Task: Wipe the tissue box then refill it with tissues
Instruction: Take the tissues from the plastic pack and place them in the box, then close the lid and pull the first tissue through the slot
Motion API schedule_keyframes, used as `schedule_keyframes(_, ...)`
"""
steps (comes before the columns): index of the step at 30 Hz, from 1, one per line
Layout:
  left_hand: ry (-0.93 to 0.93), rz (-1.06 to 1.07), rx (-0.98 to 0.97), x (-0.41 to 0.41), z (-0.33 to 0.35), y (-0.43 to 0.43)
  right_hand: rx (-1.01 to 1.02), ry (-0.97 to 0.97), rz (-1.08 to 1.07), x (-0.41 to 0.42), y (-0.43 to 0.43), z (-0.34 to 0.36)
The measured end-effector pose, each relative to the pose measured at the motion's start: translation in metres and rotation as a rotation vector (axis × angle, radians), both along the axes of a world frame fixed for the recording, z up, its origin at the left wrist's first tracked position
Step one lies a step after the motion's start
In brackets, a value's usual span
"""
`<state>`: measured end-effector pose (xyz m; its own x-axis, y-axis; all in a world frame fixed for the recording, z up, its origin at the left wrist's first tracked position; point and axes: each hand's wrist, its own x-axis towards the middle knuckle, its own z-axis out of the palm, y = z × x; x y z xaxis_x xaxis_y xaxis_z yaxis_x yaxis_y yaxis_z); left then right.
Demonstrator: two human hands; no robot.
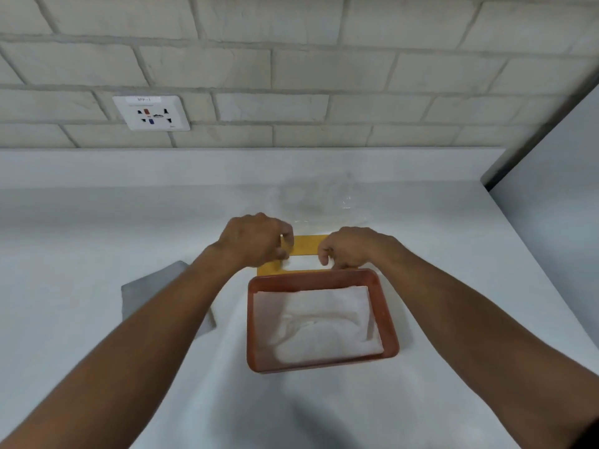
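In the head view, the yellow lid [308, 245] is held just beyond the far rim of the red-brown tissue box base [249, 322], which sits near the middle of the counter. The lid's left end is pinched by the curled fingers of the left hand [256, 241], and its right end, beside the slot, by those of the right hand [348, 249]. Whether the lid is lifted or resting on the surface cannot be told. White tissues [324, 319] are already laid in the base, the top sheet rumpled.

If the lid were brought down skewed, a corner could be caught on the rim and the base, steadied by neither hand, could be pushed across the smooth surface. The rumpled top sheet could also be trapped under the lid's edge, or left below the slot where it could not be pulled through.

The white counter [97, 222] is smooth. A grey cloth [139, 293] lies left of the base, and a clear plastic wrapper [324, 202] lies farther back. The wall [291, 59] is faced in pale brick-pattern tile, with a white socket plate [150, 112] at far left. A grey panel [551, 157] stands at the right.
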<state>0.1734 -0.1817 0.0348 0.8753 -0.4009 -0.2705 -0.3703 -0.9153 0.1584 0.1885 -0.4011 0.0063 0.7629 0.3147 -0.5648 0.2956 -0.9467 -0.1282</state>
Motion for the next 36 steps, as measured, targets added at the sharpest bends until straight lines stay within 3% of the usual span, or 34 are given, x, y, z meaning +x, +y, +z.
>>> schedule_keyframes(3,0.107,-0.168,0.138,0.005,-0.021,-0.001,-0.047,-0.037,0.079,-0.002,-0.003,-0.010)
schedule_keyframes(6,0.093,-0.279,0.181,0.007,-0.038,-0.001,-0.002,-0.032,0.076,-0.002,-0.003,-0.008)
schedule_keyframes(20,0.021,-0.347,0.152,0.016,-0.056,-0.007,0.003,-0.093,0.125,-0.008,-0.009,-0.018)
schedule_keyframes(24,0.197,-0.253,0.079,0.021,-0.043,-0.004,0.047,-0.130,0.081,-0.009,-0.015,-0.020)
schedule_keyframes(30,0.162,-0.180,-0.118,0.019,-0.018,0.004,0.345,-0.002,-0.090,-0.012,-0.027,0.014)
schedule_keyframes(34,0.279,-0.130,-0.312,0.011,0.016,0.009,0.604,0.103,-0.256,-0.025,-0.032,0.056)
schedule_keyframes(36,0.293,-0.131,-0.382,0.008,0.031,0.011,0.625,0.114,-0.307,-0.031,-0.034,0.070)
